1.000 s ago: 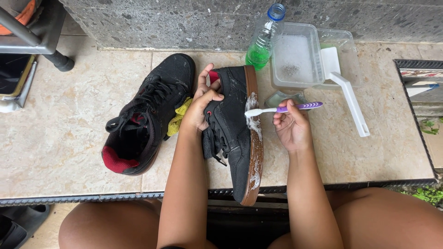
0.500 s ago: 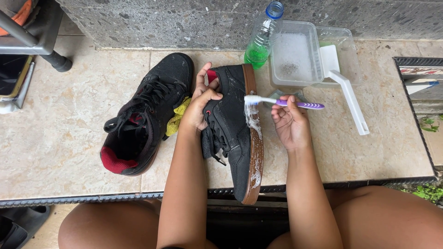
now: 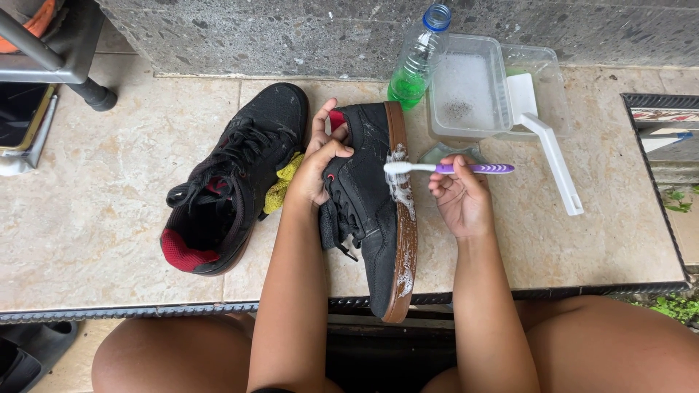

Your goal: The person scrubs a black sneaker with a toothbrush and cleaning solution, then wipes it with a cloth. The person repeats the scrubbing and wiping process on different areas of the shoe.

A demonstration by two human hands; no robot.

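My left hand (image 3: 322,161) grips a black sneaker (image 3: 371,211) by its collar, holding it tipped on its side with the brown sole edge facing right. White foam covers part of that sole edge. My right hand (image 3: 457,196) holds a purple and white toothbrush (image 3: 451,168) with its bristles against the foamy sole. The second black sneaker (image 3: 233,182), with a red lining, lies on the tiles to the left. A yellow cloth (image 3: 282,188) sits between the two shoes.
A clear plastic tub (image 3: 466,91) of soapy water stands at the back, with a white brush (image 3: 550,145) leaning out of a second tub. A bottle with green liquid (image 3: 415,62) stands beside them. A grey stone wall runs behind. My bare knees are below the ledge.
The toothbrush has slid along the sole edge, from higher up toward the toe down a little, in a scrubbing stroke. My left hand and the shoe stay put.
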